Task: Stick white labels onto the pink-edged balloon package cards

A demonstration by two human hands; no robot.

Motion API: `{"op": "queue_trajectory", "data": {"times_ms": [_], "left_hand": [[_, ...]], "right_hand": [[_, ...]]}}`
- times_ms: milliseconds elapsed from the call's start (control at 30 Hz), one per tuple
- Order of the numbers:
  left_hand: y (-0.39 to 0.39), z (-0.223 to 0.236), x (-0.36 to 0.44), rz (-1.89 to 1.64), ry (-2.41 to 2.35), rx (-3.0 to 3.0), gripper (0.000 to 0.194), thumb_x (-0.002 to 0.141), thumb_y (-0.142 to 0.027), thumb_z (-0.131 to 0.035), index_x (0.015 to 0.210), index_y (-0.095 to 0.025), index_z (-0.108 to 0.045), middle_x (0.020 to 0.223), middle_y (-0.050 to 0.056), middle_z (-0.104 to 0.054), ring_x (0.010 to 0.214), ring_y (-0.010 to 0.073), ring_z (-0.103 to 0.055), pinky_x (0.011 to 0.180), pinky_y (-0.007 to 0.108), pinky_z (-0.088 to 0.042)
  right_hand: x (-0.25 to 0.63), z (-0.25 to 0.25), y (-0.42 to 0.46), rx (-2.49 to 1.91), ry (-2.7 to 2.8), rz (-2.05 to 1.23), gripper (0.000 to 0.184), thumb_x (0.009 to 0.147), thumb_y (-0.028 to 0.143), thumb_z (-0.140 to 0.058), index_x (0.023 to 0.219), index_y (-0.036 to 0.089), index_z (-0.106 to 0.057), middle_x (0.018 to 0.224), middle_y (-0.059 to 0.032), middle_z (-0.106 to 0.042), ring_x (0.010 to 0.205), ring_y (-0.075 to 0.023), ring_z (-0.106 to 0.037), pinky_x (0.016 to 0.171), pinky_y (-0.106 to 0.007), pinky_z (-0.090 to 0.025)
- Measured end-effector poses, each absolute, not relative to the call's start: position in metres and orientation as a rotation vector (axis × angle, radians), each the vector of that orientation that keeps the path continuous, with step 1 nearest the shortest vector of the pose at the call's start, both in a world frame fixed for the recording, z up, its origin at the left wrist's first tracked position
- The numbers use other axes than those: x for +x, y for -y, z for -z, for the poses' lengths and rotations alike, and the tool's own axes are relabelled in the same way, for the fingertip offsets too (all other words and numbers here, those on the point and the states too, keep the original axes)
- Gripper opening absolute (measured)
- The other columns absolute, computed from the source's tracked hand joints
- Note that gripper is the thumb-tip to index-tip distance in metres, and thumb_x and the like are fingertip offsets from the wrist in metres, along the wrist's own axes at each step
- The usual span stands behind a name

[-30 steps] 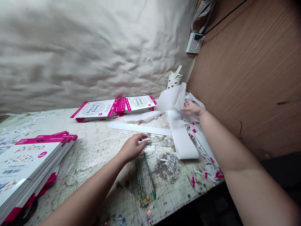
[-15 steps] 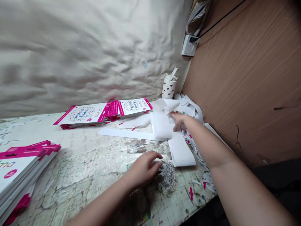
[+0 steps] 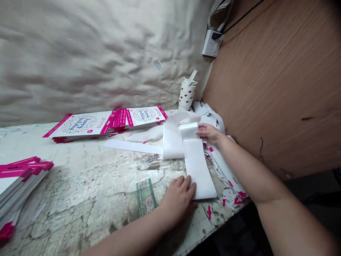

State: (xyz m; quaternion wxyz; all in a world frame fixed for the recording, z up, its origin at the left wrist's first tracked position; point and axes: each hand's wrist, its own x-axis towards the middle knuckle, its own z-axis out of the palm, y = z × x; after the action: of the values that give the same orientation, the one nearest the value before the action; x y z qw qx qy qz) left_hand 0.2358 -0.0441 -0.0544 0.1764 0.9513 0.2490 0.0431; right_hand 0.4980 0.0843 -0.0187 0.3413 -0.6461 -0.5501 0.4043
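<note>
here the open left hand [image 3: 178,201] presses a paper strip [image 3: 195,167]; the right hand [image 3: 209,132] grips its top. upper centre, a heart-print cup [image 3: 187,94] holds a white slip [image 3: 192,77].

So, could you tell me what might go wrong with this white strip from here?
The white paper strip, between the right hand and left hand, might crease or tear if tugged. The flaking tabletop could soil it, and the pink-flecked scraps beside it might snag.
</note>
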Motion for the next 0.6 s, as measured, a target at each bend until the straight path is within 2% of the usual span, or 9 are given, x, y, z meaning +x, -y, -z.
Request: {"op": "queue_trajectory", "data": {"times_ms": [67, 167, 267, 333, 433, 500, 600], "left_hand": [[0.048, 0.06, 0.24, -0.089, -0.732, 2.755, 0.05, 0.083, -0.04, -0.051, 0.125, -0.014, -0.049, 0.133, 0.02, -0.047, 0.116, 0.0358, -0.045, 0.094, 0.053, -0.039], [0.05, 0.057, 0.239, -0.151, -0.733, 2.745, 0.049, 0.082, -0.039, -0.051, 0.124, -0.014, -0.05, 0.131, 0.02, -0.048, 0.115, 0.0362, -0.045, 0.093, 0.053, -0.039], [0.05, 0.046, 0.234, -0.348, -0.776, 2.471, 0.045, 0.081, -0.044, -0.05, 0.114, -0.015, -0.055, 0.125, 0.019, -0.052, 0.113, 0.0337, -0.046, 0.095, 0.05, -0.037], [0.047, 0.037, 0.229, -0.399, -0.915, 2.078, 0.044, 0.082, -0.054, -0.043, 0.098, -0.017, -0.058, 0.11, 0.016, -0.059, 0.104, 0.0298, -0.052, 0.092, 0.046, -0.04], [0.039, 0.03, 0.228, -0.193, -0.997, 1.642, 0.066, 0.081, -0.07, -0.02, 0.073, -0.017, -0.058, 0.073, 0.011, -0.064, 0.073, 0.0252, -0.062, 0.07, 0.042, -0.049], [0.033, 0.029, 0.234, -0.014, -0.885, 1.367, 0.076, 0.077, -0.076, -0.017, 0.077, -0.015, -0.061, 0.068, 0.01, -0.065, 0.063, 0.0229, -0.063, 0.06, 0.037, -0.05], [0.02, 0.028, 0.253, -0.053, -0.648, 0.772, 0.075, 0.075, -0.076, -0.031, 0.101, -0.011, -0.059, 0.091, 0.014, -0.069, 0.078, 0.0223, -0.067, 0.067, 0.035, -0.051]], "right_hand": [[0.492, 0.023, -0.067, -1.599, 1.377, -1.183, 0.046, 0.057, 0.034, -0.077, 0.093, 0.017, -0.055, 0.084, -0.0044, -0.068, 0.078, -0.0198, -0.065, 0.067, -0.032, -0.053], [0.479, 0.028, -0.048, -1.496, 1.266, -1.411, 0.047, 0.043, 0.024, -0.084, 0.083, 0.014, -0.061, 0.076, -0.0039, -0.069, 0.074, -0.0203, -0.065, 0.069, -0.033, -0.053], [0.473, 0.016, -0.034, -1.437, 1.132, -1.455, 0.04, 0.045, 0.023, -0.083, 0.079, 0.015, -0.063, 0.074, -0.0021, -0.07, 0.072, -0.0177, -0.065, 0.073, -0.032, -0.053], [0.477, -0.003, -0.022, -1.364, 1.071, -1.354, 0.039, 0.049, 0.025, -0.082, 0.083, 0.017, -0.064, 0.079, -0.0018, -0.07, 0.075, -0.0177, -0.065, 0.073, -0.032, -0.053], [0.493, -0.038, 0.009, -1.227, 1.032, -1.103, 0.038, 0.05, 0.026, -0.083, 0.084, 0.022, -0.066, 0.085, -0.0007, -0.07, 0.082, -0.0201, -0.064, 0.074, -0.035, -0.053], [0.503, -0.053, 0.04, -1.188, 1.08, -0.922, 0.032, 0.049, 0.03, -0.084, 0.076, 0.026, -0.067, 0.079, 0.0011, -0.069, 0.081, -0.0207, -0.064, 0.075, -0.036, -0.052], [0.509, -0.057, 0.094, -1.161, 1.215, -0.802, 0.027, 0.052, 0.051, -0.08, 0.063, 0.031, -0.068, 0.066, -0.0028, -0.067, 0.076, -0.0226, -0.065, 0.079, -0.04, -0.051]]}}
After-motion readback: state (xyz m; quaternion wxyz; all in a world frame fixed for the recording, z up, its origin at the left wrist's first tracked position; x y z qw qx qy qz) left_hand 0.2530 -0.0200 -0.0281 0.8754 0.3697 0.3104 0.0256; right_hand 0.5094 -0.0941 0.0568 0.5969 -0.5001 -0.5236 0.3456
